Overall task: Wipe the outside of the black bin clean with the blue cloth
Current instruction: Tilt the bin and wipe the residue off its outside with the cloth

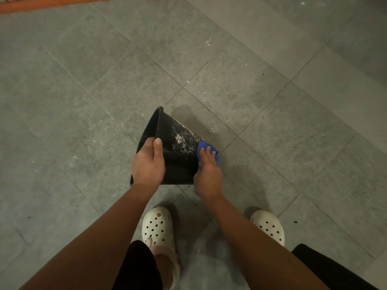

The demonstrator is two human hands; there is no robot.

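Left hand [147, 163] grips the tilted black bin [177, 158] by its rim; right hand [207, 174] presses the blue cloth [201, 146] near its base. Hard strokes could twist the bin free.

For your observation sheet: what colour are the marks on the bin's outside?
White splatter on the black bin, head view.

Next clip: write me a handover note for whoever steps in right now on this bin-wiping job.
Left hand: grips the black bin at its rim, thumb on the outside, holding it tipped with the opening to the left.
Right hand: fingers press the blue cloth on the bin's outer wall near the base.
Done: the wall nearest the person looks dark and free of marks.
Left: white smears on the upper wall, beside the cloth, are not yet wiped.
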